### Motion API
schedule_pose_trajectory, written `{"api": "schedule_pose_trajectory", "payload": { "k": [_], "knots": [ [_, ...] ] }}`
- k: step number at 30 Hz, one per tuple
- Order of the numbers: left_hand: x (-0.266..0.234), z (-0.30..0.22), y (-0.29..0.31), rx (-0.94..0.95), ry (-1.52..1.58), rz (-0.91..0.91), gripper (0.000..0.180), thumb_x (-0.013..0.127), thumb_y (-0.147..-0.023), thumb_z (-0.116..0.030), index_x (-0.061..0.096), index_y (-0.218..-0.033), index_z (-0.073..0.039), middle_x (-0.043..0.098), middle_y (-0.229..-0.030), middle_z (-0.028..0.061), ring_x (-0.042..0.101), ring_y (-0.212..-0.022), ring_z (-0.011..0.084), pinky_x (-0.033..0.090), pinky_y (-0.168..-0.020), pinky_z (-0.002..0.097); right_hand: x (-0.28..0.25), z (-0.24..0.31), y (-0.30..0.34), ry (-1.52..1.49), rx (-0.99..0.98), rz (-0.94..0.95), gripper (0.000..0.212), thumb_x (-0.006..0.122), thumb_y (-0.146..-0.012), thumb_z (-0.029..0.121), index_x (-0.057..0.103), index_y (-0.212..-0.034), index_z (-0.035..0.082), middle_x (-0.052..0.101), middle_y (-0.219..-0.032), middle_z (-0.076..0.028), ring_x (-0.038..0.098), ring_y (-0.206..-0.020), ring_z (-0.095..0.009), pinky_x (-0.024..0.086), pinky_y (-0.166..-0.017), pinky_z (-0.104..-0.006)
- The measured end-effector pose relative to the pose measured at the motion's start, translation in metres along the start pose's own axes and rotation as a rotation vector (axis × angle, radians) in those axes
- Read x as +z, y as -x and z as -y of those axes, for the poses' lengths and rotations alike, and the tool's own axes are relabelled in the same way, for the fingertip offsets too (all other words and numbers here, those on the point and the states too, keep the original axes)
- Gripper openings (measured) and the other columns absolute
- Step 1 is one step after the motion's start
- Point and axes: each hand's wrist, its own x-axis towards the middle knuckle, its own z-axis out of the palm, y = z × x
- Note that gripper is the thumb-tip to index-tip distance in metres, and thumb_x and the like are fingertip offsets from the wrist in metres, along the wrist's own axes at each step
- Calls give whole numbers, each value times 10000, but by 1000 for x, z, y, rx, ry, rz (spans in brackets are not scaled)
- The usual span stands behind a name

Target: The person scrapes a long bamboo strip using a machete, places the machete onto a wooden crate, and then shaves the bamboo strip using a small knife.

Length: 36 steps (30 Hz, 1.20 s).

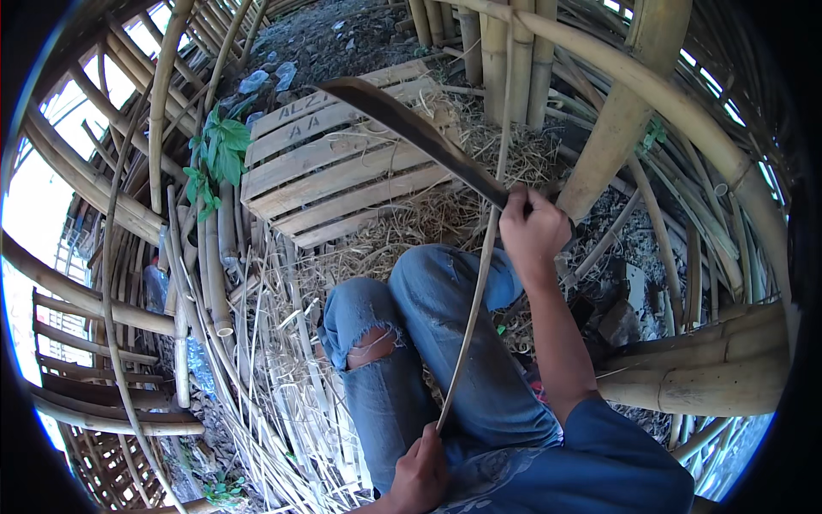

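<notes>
In my right hand (536, 230), closed round its handle, is a machete (409, 141) with a long dark blade pointing to the upper left. My left hand (419, 473), low in front of my body, grips the lower end of a long, thin bamboo strip (469, 330). From there the strip rises between my hands and on past the top of the picture. Near my right fist the blade's base crosses the strip; whether they touch I cannot tell. Both my legs in torn jeans (445, 317) are bent beside the strip.
A slatted wooden crate (342, 167) lies ahead, with shavings (428, 214) around it. Thick bamboo poles (616, 128) stand at the upper right, and a horizontal one (711, 381) lies by my right elbow. Split bamboo strips (265, 411) spread on the left near a leafy plant (224, 141).
</notes>
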Motion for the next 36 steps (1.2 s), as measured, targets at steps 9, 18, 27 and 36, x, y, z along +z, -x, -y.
{"api": "schedule_pose_trajectory", "payload": {
  "k": [9,18,27,36],
  "knots": [
    [-8,14,-14,-147,-109,115,324,493,-848,24,465,-1170,51,554,-724,205,579,-585,361,451,-485,411,-23,7,55,-142,-176,97,272,614,-721,96,474,-491,55,495,-458,-103,507,-393,-296,379,-391,-361],
    [-7,19,-16,-155,-200,74,223,521,-846,12,541,-1068,21,524,-624,164,553,-500,317,412,-435,390,-20,19,47,-149,-123,164,265,617,-704,83,462,-489,88,483,-460,-86,485,-389,-280,398,-429,-358],
    [-7,25,-12,-81,-151,15,166,526,-846,17,559,-1008,5,508,-596,162,544,-482,307,403,-423,380,-11,17,37,-153,-90,127,269,612,-700,90,452,-483,94,479,-448,-85,484,-386,-258,366,-440,-356],
    [-7,28,-6,-80,-144,-19,132,536,-848,14,565,-976,3,496,-586,146,517,-454,299,384,-412,372,-11,18,31,-143,-65,138,267,597,-706,79,469,-473,91,480,-434,-92,496,-368,-269,365,-374,-348]
  ]
}}
